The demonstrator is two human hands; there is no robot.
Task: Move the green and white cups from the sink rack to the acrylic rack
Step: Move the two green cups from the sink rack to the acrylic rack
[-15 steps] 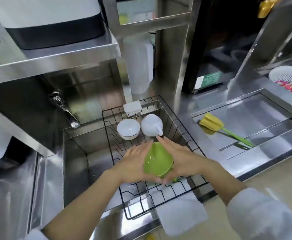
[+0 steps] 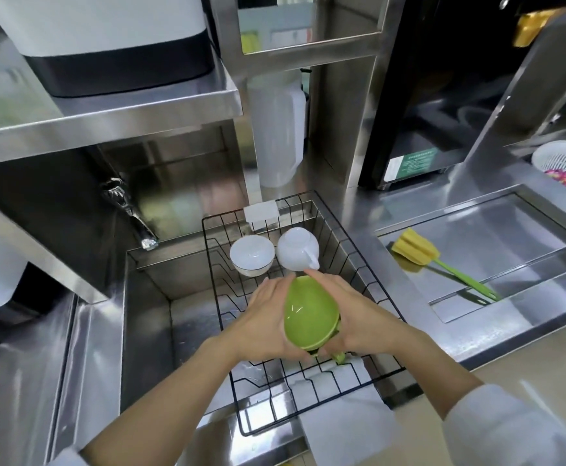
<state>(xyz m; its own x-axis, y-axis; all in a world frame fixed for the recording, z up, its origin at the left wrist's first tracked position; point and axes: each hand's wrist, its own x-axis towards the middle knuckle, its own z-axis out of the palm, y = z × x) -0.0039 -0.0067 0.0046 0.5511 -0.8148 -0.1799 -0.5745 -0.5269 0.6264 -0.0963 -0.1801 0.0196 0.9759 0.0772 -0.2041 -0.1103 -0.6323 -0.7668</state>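
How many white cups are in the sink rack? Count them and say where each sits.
2. One white cup stands at the rack's far end, left; the other white cup, with a handle, lies beside it on the right. None seems hidden.

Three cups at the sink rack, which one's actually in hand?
The green cup, clasped between the left hand and right hand. The white cup and white handled cup sit untouched behind it.

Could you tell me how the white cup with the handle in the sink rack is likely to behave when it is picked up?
The white cup looks glazed and rigid, probably ceramic, so likely breakable if knocked against the wire sink rack. Its glossy surface may be slippery, especially if wet. It lies tilted with its handle toward the hands, beside the white bowl, so it might roll or clink when nudged.
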